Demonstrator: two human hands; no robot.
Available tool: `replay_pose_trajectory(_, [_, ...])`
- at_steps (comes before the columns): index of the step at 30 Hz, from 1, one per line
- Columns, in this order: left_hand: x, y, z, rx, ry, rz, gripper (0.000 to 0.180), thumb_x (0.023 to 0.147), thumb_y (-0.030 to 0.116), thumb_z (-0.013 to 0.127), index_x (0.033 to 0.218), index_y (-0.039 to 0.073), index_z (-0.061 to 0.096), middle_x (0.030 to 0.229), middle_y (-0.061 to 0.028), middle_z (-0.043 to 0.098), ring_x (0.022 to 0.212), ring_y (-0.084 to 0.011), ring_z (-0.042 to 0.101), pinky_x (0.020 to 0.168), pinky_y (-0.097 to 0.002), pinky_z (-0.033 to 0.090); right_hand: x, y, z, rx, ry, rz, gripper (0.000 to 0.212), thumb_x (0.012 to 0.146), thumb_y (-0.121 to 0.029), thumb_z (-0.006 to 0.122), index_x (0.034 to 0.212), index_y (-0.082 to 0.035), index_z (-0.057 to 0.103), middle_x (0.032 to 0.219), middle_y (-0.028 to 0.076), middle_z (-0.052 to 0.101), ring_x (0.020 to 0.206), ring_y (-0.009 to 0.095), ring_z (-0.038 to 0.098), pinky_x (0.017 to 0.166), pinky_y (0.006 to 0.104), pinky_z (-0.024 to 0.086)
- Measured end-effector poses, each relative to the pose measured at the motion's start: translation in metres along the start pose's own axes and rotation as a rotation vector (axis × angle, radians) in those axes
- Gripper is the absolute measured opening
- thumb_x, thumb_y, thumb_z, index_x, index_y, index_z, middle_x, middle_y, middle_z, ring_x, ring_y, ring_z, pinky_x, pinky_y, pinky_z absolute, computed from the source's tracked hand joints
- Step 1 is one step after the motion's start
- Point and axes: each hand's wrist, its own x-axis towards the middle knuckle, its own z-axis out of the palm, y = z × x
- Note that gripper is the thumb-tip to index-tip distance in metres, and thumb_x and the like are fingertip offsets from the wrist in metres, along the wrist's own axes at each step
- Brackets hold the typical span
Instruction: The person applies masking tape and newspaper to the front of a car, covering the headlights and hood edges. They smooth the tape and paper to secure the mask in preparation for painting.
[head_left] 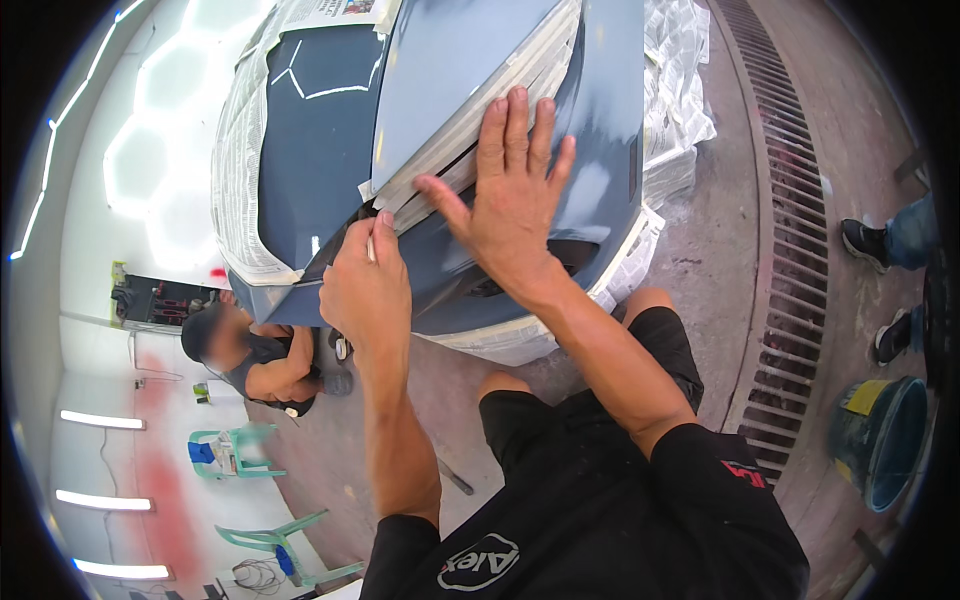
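In front of me is the front end of a grey-blue car [325,150], its surface partly dull and patchy. Strips of pale masking tape [530,75] cover a long pointed area, probably a headlight, with a dark gap between strips. My right hand [515,205] lies over this tape with its fingers spread. At the strips' lower left end my left hand [370,285] is closed in a pinch by the panel edge. A thin pale sliver shows between its fingers, too small to name.
Newspaper masking [235,180] borders the car. A person in a dark cap [205,330] crouches at the left, near green plastic chairs [240,450]. A floor grate [790,250] runs along the right, with a dark bucket [880,440] and another person's shoes [865,245] beyond it.
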Motion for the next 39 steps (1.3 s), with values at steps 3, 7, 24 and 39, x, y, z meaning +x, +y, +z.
replay_pose_trajectory(3, [0.006,0.010,-0.001,0.020,-0.040,-0.040,0.039,0.111,0.046,0.058,0.113,0.016,0.082,0.091,-0.0193,0.081,0.089,-0.0454,0.077,0.079,-0.0552,0.058,-0.008,-0.012,0.008,0.012,-0.016,-0.007,0.137,0.083,-0.075,0.080,0.173,0.009,0.020,0.182,0.030,0.018,0.170,0.049,0.011,0.129,0.0738,0.006])
replay_pose_trajectory(7, [0.006,0.013,0.010,0.061,-0.031,-0.025,0.034,0.111,0.041,0.056,0.115,0.014,0.077,0.092,-0.0191,0.081,0.090,-0.0455,0.078,0.081,-0.0569,0.058,-0.008,-0.017,0.012,0.017,0.001,0.013,0.147,0.078,-0.079,0.081,0.173,0.011,0.014,0.181,0.035,0.014,0.169,0.051,0.009,0.129,0.0739,0.004])
replay_pose_trajectory(24, [-0.115,-0.069,0.034,-0.486,0.122,0.154,0.024,0.116,0.019,0.062,0.124,-0.002,0.070,0.079,-0.0065,0.065,0.067,-0.0120,0.061,0.061,-0.0308,0.050,0.019,0.007,-0.013,0.174,-0.094,0.119,0.119,0.101,-0.075,0.058,0.172,0.012,0.017,0.182,0.030,0.013,0.171,0.048,-0.001,0.126,0.0770,-0.009])
replay_pose_trajectory(39, [-0.115,-0.058,0.028,-0.737,0.082,0.207,0.028,0.118,0.017,0.054,0.135,-0.001,0.068,0.082,-0.0049,0.065,0.065,-0.0077,0.055,0.059,-0.0245,0.043,0.098,0.069,-0.075,0.729,-0.114,0.361,0.081,0.118,-0.051,0.022,0.169,0.011,0.031,0.182,0.023,0.024,0.171,0.044,-0.003,0.135,0.0613,-0.005])
